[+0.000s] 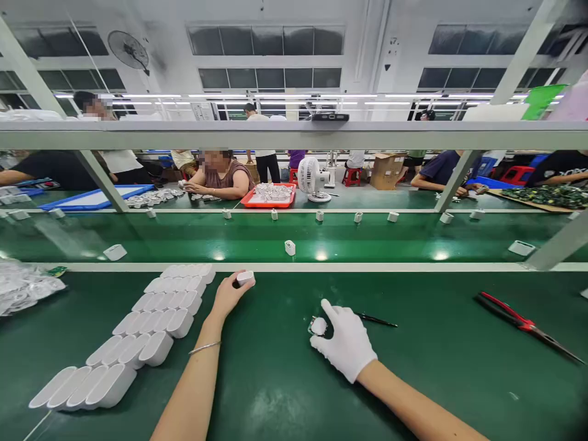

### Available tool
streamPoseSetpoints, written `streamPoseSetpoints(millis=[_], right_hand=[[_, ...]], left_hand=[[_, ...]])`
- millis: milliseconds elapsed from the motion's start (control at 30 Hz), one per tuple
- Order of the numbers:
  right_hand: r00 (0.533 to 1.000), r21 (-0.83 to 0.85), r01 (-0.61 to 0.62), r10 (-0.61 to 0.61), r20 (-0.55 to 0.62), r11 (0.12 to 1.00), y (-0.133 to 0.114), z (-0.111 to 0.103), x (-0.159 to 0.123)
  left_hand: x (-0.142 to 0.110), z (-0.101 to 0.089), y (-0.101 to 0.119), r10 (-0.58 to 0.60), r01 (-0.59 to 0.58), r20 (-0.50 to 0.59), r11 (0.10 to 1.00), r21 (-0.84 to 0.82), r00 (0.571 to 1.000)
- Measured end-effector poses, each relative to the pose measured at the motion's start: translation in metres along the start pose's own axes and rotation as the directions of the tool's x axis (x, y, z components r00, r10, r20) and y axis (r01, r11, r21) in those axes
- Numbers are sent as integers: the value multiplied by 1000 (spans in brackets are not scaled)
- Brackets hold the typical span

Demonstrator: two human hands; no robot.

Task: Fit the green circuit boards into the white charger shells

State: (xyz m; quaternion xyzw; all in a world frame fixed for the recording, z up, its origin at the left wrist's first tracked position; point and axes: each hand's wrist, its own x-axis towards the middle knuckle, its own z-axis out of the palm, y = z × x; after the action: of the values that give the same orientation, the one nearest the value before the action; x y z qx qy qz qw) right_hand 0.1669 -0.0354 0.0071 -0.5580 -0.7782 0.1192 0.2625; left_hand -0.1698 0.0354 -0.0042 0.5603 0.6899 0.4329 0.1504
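My left hand, bare with a bracelet at the wrist, is closed on a small white oval plastic housing near the bench's far edge. In a white glove, my right hand hovers low over the green bench top, thumb and forefinger apart. Between those fingertips lies a small part with a round white piece and a dark circuit edge; I see no firm grip on it. Just beyond the gloved hand rests a thin black tool, like tweezers. Left of my bare arm stand rows of white oval housings.
Red-handled pliers lie at the right. White bagged material is heaped far left. Behind a rail runs a green conveyor belt carrying white housings, with a metal frame above. Across it sit co-workers, a white fan and a red tray.
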Motion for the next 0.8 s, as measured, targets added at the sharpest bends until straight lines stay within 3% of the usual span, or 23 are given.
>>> streamPoseSetpoints(millis=[133,267,333,400,500,600,700,800], right_hand=[[999,68,1,-4,51,998,1,5,0],[994,424,-100,107,8,900,4,3,7],[991,593,-72,126,-51,802,5,-4,11],[974,652,39,117,-193,757,5,-13,13],[913,604,244,30,-406,758,4,-23,12],[859,525,405,-114,-499,748,0,-27,6],[797,430,513,-226,-560,743,-4,-26,-2],[741,348,577,-295,-603,739,-5,-23,-9]], left_hand=[[-5,10,19,143,-139,115,989,-42,983],[-26,34,62,336,-329,161,942,-68,928],[-43,47,86,418,-413,164,908,-66,893],[-60,58,105,469,-468,138,883,-41,872],[-79,68,120,511,-499,118,858,-119,851],[-90,73,122,516,-469,218,851,-236,828],[-96,75,122,521,-483,282,853,-197,806],[-100,74,125,631,-612,299,773,-167,716]])
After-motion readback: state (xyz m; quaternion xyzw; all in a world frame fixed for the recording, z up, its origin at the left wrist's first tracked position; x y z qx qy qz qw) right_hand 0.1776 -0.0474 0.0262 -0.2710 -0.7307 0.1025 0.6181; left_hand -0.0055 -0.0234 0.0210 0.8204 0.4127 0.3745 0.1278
